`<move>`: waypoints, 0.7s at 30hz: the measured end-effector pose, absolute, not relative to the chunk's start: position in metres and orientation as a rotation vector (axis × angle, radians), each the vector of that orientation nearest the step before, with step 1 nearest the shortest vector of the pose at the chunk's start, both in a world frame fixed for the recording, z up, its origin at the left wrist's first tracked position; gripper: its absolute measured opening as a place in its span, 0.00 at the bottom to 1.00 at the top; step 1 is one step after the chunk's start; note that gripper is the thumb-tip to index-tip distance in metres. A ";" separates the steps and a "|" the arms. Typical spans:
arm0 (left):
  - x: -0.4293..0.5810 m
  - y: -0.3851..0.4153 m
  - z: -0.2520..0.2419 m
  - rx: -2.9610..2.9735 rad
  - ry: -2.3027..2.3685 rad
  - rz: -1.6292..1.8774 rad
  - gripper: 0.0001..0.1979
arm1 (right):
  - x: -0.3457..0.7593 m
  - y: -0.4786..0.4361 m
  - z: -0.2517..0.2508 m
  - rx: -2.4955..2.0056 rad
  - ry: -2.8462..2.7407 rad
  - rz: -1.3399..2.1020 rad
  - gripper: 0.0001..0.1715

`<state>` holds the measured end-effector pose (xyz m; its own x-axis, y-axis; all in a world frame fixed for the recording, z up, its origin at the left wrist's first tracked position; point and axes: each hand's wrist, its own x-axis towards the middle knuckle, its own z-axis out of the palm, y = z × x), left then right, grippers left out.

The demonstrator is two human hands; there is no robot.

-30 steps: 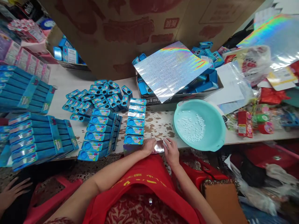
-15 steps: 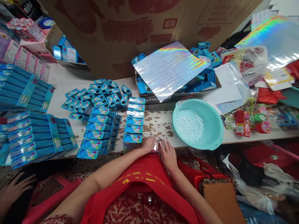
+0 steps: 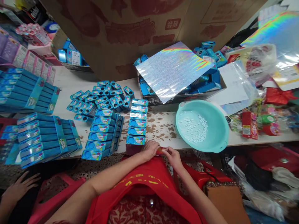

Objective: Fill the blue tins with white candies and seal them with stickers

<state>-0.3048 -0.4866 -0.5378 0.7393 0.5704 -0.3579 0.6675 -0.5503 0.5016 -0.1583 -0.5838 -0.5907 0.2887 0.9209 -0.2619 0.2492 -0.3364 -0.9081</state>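
Observation:
At the table's front edge my left hand (image 3: 151,150) is closed over one end of a shiny, reddish-looking film (image 3: 160,151). My right hand (image 3: 173,157) pinches the film's right side between thumb and fingers. Much of the film is hidden under my hands. Just beyond my left hand lies a row of blue candy boxes (image 3: 136,131), lettered "Caramelo Macizo". Beneath its near end, a dark reddish, shiny surface (image 3: 132,149) shows at the edge. To the right of my hands stands a turquoise basin (image 3: 218,124) with small white pellets (image 3: 201,127) in it.
Stacked blue boxes (image 3: 102,133) and a loose cluster (image 3: 100,96) stand left. Behind are a carton of blue boxes (image 3: 182,98) under a holographic sheet (image 3: 173,68), and a large cardboard box (image 3: 140,37). Another person's hand (image 3: 20,186) is at lower left.
My right hand has gone from lying flat with fingers spread to pinching the film's edge. The film looks redder than before. The whole view has shifted slightly.

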 end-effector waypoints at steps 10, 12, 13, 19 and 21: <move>-0.296 -0.527 -0.518 1.311 0.857 -0.558 0.34 | -0.128 -0.711 -0.515 -1.987 -1.494 0.551 0.10; -0.269 -0.537 -0.525 1.213 0.826 -0.591 0.31 | -0.148 -0.720 -0.508 -1.878 -1.705 0.558 0.11; -0.255 -0.542 -0.528 1.270 0.823 -0.619 0.26 | -0.159 -0.721 -0.509 -1.843 -1.768 0.567 0.13; -0.202 -0.563 -0.553 1.801 0.620 -0.649 0.17 | -0.162 -0.714 -0.536 -2.021 -1.694 0.611 0.17; -0.196 -0.561 -0.560 2.112 0.397 -0.543 0.15 | -0.143 -0.711 -0.542 -2.177 -1.636 0.345 0.26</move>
<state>-0.1959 -0.5609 -0.5597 0.8526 0.0778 -0.5167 0.4690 -0.5501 0.6910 -0.1428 -0.7108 -0.5417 0.2866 0.9573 0.0387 0.8601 -0.2393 -0.4506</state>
